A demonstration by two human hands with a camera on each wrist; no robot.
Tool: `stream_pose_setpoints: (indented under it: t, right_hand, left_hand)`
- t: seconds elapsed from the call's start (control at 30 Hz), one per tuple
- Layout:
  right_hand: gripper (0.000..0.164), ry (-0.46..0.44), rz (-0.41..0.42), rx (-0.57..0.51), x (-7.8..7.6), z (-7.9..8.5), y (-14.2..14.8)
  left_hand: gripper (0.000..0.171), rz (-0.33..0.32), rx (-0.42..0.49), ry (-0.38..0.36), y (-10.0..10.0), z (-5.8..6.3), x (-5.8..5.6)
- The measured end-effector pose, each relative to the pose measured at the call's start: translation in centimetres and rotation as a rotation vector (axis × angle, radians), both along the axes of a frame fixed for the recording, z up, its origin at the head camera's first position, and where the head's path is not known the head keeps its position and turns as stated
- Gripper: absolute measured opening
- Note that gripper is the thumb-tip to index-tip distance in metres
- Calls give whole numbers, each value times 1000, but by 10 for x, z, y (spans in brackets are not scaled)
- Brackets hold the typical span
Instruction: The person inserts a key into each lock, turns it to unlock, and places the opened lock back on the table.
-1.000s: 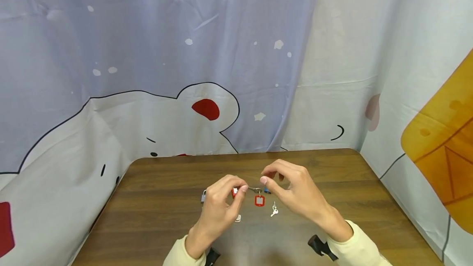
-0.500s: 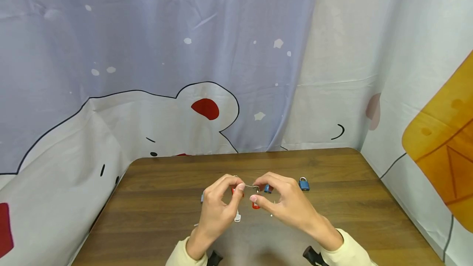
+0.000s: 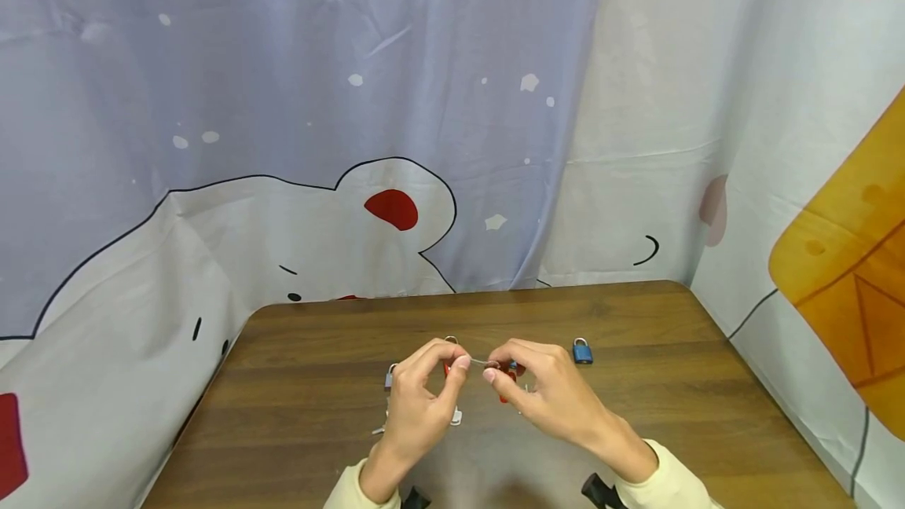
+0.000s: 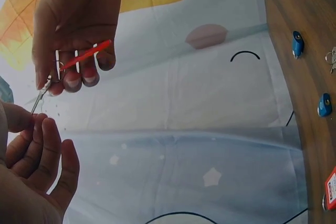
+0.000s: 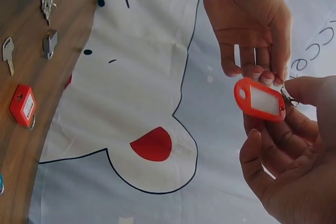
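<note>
Above the table, my left hand (image 3: 424, 391) pinches the thin end of a silvery key (image 4: 41, 95) between thumb and index finger. My right hand (image 3: 555, 387) pinches the key's other end with thumb and fingertips. From a small ring at that end hangs a red key tag (image 5: 262, 102) with a white label, in front of the right palm in the right wrist view. The head view shows only a bit of the tag, under the right fingers. The fingertips cover much of the key.
Blue padlocks (image 4: 297, 44) lie on the wooden table (image 3: 311, 352). A red padlock (image 5: 23, 106), a grey padlock (image 5: 50, 44), a bunch of keys (image 5: 47, 2) and a single key (image 5: 8, 55) lie about. A printed curtain (image 3: 283, 100) hangs behind.
My right hand has come down and left, from apart to pinching the key's ring end. The red tag has swung right, partly behind those fingers. My left hand keeps its pinch.
</note>
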State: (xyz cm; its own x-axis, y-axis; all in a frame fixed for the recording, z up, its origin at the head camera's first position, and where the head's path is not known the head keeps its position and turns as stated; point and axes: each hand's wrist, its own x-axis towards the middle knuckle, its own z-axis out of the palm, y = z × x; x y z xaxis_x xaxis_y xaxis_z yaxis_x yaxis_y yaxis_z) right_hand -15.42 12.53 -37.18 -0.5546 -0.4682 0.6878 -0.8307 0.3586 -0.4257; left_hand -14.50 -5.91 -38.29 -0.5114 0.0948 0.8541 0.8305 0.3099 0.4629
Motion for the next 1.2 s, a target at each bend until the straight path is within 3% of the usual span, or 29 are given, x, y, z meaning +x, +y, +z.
stream_pose_setpoints:
  t: [0.17,0.3,0.4,0.67,0.83,0.93,1.2]
  right_hand:
    - [7,22,12,20,0,0,2]
    - [7,52,7,27,0,-2,3]
    - [7,77,-5,27,0,-2,4]
    - [9,118,-39,25,1,1,6]
    - [4,127,-65,30,3,8,8]
    - [4,131,-81,36,3,12,11]
    - [4,96,-127,34,2,20,23]
  left_hand:
    - [16,-14,8,9,2,15,9]
    - [17,-22,6,-8,3,17,11]
    - [17,-31,-2,-13,3,14,10]
    - [15,-47,-32,-40,-2,-11,-4]
    - [19,-79,-41,-80,-6,-11,-5]
    - [19,-92,-45,-63,-6,-10,-5]
    - [17,-45,-114,-99,-5,-15,-9]
